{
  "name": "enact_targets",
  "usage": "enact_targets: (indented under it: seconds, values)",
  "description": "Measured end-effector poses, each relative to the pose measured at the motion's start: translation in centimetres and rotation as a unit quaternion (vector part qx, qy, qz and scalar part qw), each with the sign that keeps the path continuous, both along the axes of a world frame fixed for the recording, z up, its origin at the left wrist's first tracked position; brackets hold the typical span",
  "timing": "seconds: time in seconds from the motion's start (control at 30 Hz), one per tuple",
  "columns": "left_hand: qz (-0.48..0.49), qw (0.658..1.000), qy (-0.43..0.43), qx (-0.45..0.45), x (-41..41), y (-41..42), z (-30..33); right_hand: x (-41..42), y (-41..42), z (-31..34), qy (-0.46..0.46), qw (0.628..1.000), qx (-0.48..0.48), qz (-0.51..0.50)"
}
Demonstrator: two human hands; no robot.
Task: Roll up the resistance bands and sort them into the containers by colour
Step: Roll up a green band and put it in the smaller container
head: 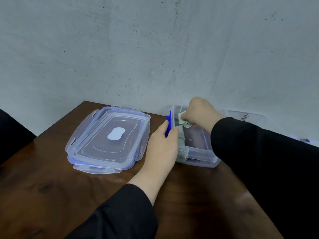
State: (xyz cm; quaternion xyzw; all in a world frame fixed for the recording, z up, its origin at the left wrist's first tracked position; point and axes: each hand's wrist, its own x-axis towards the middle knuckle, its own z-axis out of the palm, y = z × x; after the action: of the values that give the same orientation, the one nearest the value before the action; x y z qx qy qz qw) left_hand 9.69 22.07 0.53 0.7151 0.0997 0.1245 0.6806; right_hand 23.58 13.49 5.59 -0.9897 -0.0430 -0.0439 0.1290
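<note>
wall (155, 40): pale grey, speckled, scuffed | table (51, 195): dark brown wood, against wall | light: soft, even

Both arms in long black sleeves, plain, no markings; left hand (162, 149) & right hand (201, 112) bare.

- Head view, one only: worn on my head, facing forward and down, close over the table (51, 195); wall (155, 49) far.

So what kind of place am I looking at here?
Probably a plain indoor room, not a kitchen or gym: a dark wooden table pushed against a bare, scuffed grey wall, with only clear plastic containers and stacked lids on it.
</note>
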Motion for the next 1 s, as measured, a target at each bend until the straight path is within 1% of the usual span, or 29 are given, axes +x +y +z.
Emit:
enact_targets:
  seconds: [0.07, 0.17, 0.23, 0.3, 0.37, 0.4, 0.5, 0.53, 0.63, 0.7, 0.73, 0.83, 0.93, 1.0]
  values:
    - [-0.011, 1.000, 0.003, 0.009, 0.1, 0.1, -0.2, -0.2, 0.6, -0.5, -0.007, 1.000, -0.017, 0.014]
    - [-0.021, 0.999, -0.003, 0.028, 0.1, 0.1, -0.2, -0.3, 1.5, -0.7, 0.041, 0.999, 0.010, 0.013]
    - [-0.022, 0.999, -0.013, 0.044, 0.2, 0.2, -0.3, 0.0, 1.4, -0.7, 0.096, 0.994, 0.059, -0.002]
    - [-0.023, 0.998, -0.020, 0.052, 0.4, 0.2, -0.5, 0.1, 1.2, -0.7, 0.140, 0.981, 0.132, -0.019]
    - [-0.027, 0.998, -0.018, 0.058, 0.6, 0.3, -0.7, 0.3, 0.8, -0.9, 0.157, 0.968, 0.193, -0.036]
    - [-0.029, 0.998, -0.018, 0.061, 0.6, 0.4, -0.8, 0.3, 0.6, -0.9, 0.160, 0.965, 0.206, -0.041]
    - [-0.031, 0.998, -0.018, 0.060, 0.7, 0.4, -0.8, 0.2, 0.3, -0.8, 0.151, 0.973, 0.173, -0.032]
    - [-0.031, 0.998, -0.016, 0.060, 0.7, 0.3, -0.8, 0.1, 0.3, -0.7, 0.135, 0.979, 0.150, -0.028]
    - [-0.033, 0.997, -0.008, 0.066, 0.5, 0.2, -0.6, -0.1, 0.1, -0.8, 0.051, 0.997, 0.054, -0.028]
    - [-0.034, 0.997, -0.008, 0.068, 0.6, 0.1, -0.6, -0.2, 0.2, -1.0, 0.024, 0.999, 0.023, -0.017]
    - [-0.034, 0.997, -0.007, 0.067, 0.6, 0.1, -0.7, -0.2, 0.3, -1.1, 0.028, 0.999, 0.024, -0.016]
    - [-0.030, 0.997, -0.010, 0.067, 0.6, 0.2, -0.7, -0.1, 0.7, -0.8, 0.091, 0.993, 0.070, -0.023]
    - [-0.028, 0.997, -0.009, 0.066, 0.7, 0.3, -0.9, 0.0, 0.8, -0.8, 0.166, 0.968, 0.183, -0.034]
    - [-0.031, 0.998, -0.009, 0.061, 0.7, 0.2, -0.9, 0.2, 0.3, -1.1, 0.183, 0.952, 0.244, -0.042]
